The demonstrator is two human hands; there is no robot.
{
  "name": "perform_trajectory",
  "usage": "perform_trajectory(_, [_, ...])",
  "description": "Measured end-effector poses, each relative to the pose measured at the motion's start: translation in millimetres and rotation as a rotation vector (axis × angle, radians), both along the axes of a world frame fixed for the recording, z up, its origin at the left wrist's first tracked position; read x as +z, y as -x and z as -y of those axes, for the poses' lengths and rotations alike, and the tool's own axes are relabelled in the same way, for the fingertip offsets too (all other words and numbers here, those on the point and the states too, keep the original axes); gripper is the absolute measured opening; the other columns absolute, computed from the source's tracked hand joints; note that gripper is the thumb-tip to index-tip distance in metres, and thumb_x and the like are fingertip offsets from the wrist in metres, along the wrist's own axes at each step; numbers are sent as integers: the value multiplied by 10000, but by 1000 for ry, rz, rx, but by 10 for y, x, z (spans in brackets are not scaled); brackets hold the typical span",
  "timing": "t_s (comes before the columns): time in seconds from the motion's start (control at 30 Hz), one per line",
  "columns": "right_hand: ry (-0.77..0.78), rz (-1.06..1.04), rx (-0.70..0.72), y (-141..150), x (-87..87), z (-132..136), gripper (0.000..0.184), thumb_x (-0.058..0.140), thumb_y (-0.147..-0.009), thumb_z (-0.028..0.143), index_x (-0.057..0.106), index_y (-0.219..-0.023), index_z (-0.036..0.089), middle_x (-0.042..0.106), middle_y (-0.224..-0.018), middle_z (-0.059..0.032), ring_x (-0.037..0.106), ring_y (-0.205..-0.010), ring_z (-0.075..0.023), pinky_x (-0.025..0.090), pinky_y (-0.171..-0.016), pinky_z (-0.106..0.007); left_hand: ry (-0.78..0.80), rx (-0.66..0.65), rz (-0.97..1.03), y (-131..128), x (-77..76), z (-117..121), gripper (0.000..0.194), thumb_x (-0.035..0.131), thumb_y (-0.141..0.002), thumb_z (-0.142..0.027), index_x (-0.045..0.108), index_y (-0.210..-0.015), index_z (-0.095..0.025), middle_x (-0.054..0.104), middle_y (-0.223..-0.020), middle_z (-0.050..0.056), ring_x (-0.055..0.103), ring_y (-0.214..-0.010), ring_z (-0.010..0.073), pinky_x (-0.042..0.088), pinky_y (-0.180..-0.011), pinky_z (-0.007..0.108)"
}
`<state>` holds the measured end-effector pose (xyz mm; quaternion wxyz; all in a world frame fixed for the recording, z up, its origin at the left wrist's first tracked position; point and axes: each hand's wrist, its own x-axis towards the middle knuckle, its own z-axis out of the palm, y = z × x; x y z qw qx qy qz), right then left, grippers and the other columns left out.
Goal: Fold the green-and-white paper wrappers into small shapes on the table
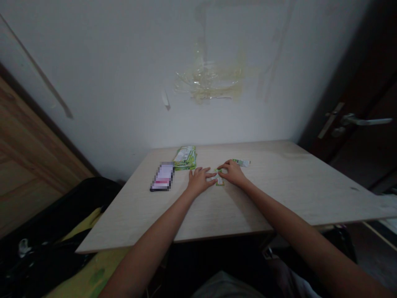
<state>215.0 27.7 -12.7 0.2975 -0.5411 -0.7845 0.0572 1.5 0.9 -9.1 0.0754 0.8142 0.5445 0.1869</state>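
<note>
A small flat green-and-white packet [220, 181] lies on the table between my two hands. My left hand [199, 180] rests with its fingers spread, thumb and fingertips reaching the packet's left side. The thumb and forefinger of my right hand [233, 171] are closed in a pinch at the packet's upper end, and partly cover it. Just beyond that hand lies a silvery-white and green strip [242, 162], perhaps another packet. A stack of similar green-and-white packets [185, 158] sits beyond my left hand, toward the wall.
A phone [163, 176] with a blurred screen lies left of the stack. The pale wooden table [263, 203] meets a wall [130, 82] with old tape on it. Dark bags [89, 198] stand at the left; a door with a handle [366, 121] is at right.
</note>
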Motion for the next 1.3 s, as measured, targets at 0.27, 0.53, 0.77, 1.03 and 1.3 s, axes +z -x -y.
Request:
perform_trajectory(0.27, [14, 14, 51, -55, -18, -37, 349, 765, -805, 392, 759, -1115, 230, 614, -1162, -124, 574, -1112, -249, 427, -1014, -390, 13, 1, -2, -3, 18, 9, 382, 598, -868, -619, 698, -1206, -471, 541, -1487, -32, 376, -1395, 363, 184, -1150, 634])
perform_trajectory(0.53, [31, 34, 83, -84, -6, -17, 397, 772, -792, 401, 740, -1151, 235, 602, -1211, -121, 569, -1147, -254, 418, -1040, -401, 11, -1, 3, 5, 22, 19, 392, 590, -866, -633, 693, -1210, -476, 548, -1480, -38, 374, -1396, 355, 191, -1155, 617])
perform_trajectory(0.77, [57, 44, 106, -90, 34, 27, 439, 794, -772, 391, 728, -1173, 224, 593, -1243, -131, 559, -1183, -265, 411, -1060, -409, -2, -11, 4, 12, -27, -19, 397, 590, -865, -637, 687, -1217, -479, 538, -1489, -35, 374, -1398, 360, 172, -1151, 647])
perform_trajectory(1.03, [87, 69, 145, -114, 33, 38, 550, 803, -751, 448, 698, -1236, 211, 554, -1323, -158, 520, -1257, -288, 388, -1099, -431, 0, -2, -3, -3, -11, -5, 413, 578, -867, -647, 695, -1216, -461, 539, -1488, -27, 373, -1397, 361, 170, -1161, 633])
perform_trajectory(1.3, [126, 90, 197, -154, 6, 59, 722, 798, -719, 537, 632, -1338, 205, 482, -1426, -180, 469, -1335, -332, 370, -1134, -475, -15, 8, -17, 4, -2, 14, 402, 573, -879, -629, 688, -1225, -459, 544, -1483, -31, 381, -1399, 345, 189, -1161, 624])
